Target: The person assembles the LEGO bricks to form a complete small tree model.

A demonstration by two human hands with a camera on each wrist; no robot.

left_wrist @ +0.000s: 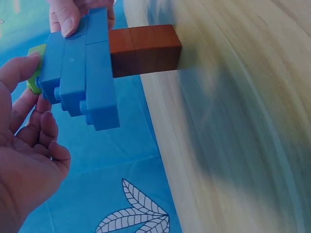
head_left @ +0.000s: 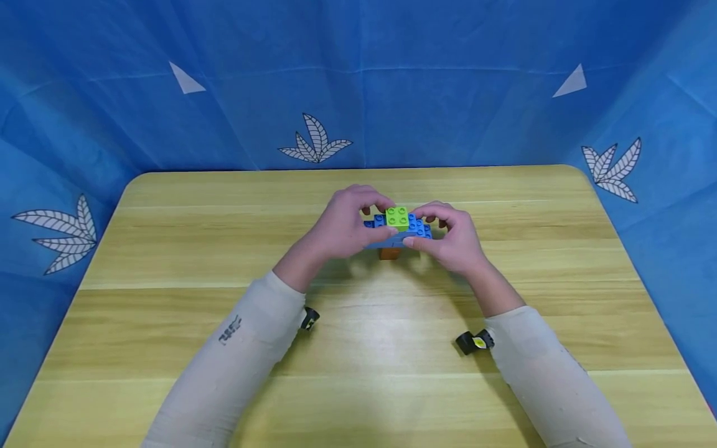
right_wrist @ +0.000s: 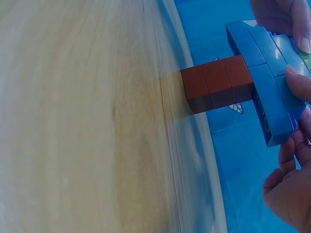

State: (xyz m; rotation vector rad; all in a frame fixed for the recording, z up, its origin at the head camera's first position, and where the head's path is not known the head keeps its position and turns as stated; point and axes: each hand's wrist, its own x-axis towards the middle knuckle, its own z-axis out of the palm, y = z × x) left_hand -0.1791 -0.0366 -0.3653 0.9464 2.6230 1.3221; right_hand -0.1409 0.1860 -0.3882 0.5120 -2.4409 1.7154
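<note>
A tree-like stack of toy building bricks stands upright on the table (head_left: 392, 373). Its trunk is a column of three brown bricks (left_wrist: 146, 51). Stepped layers of blue bricks (left_wrist: 99, 82), narrowing upward, sit over it. At the very top is a lime-green brick (head_left: 397, 218) with studs facing up. My left hand (head_left: 348, 225) pinches this green brick between thumb and fingers from the left. From the right, my right hand (head_left: 456, 239) grips the blue layers, thumb on the near face and fingers behind.
A blue cloth (head_left: 420, 106) with printed leaves and pale triangles hangs behind and beside the table. Small black devices, one at the left sleeve (head_left: 310, 318) and one at the right sleeve (head_left: 473, 342), sit low over the tabletop.
</note>
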